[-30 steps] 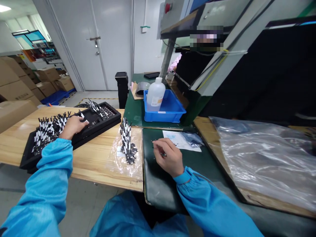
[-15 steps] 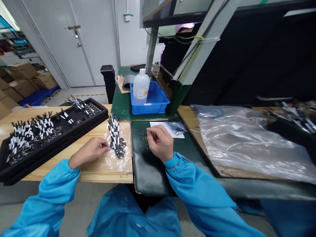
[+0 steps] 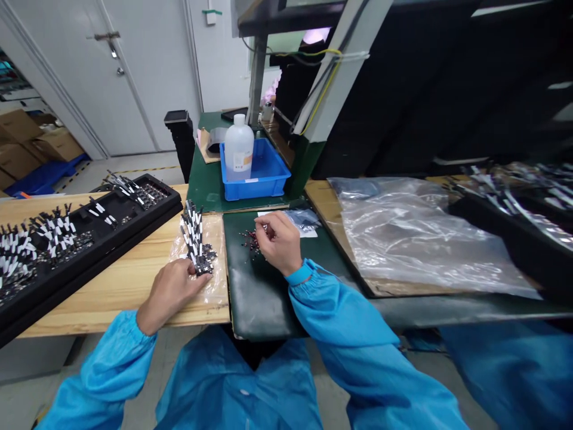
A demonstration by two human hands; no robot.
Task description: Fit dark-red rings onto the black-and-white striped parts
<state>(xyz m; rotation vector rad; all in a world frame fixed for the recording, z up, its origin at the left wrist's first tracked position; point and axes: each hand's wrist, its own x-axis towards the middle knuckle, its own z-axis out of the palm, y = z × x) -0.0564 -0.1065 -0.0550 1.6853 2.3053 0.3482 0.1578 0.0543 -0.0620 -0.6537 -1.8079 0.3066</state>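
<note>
We are resting our left hand (image 3: 172,291) at the low end of the bundle of black-and-white strips (image 3: 192,239), which is lying on a clear bag (image 3: 215,295), nearer to us than the blue bin (image 3: 255,188) and off to its left. Our thumb and fingers are curling around the dark pieces at the foot of the strips; whether we are gripping one of them, we cannot tell. We are probably doing best by picking out one strip at its foot, keeping the leaning tops undisturbed, since the strips are crowding together and look likely to tangle.

Meanwhile, we are holding our right hand (image 3: 281,242) straight in front of the blue bin, over the pile of small dark red parts (image 3: 250,240), which is spreading on the green mat (image 3: 264,304). Its thumb and forefinger are meeting in a pinch, and we cannot tell whether a part is sitting between them. Here a light fingertip touch is seeming wisest, as parts this tiny could roll or scatter.

Well left of the blue bin, more strips are standing in the black tray (image 3: 111,254). We are sensibly keeping our left sleeve (image 3: 107,352) low and nearer to us than that tray, so that the cloth is not snagging the strips.
</note>
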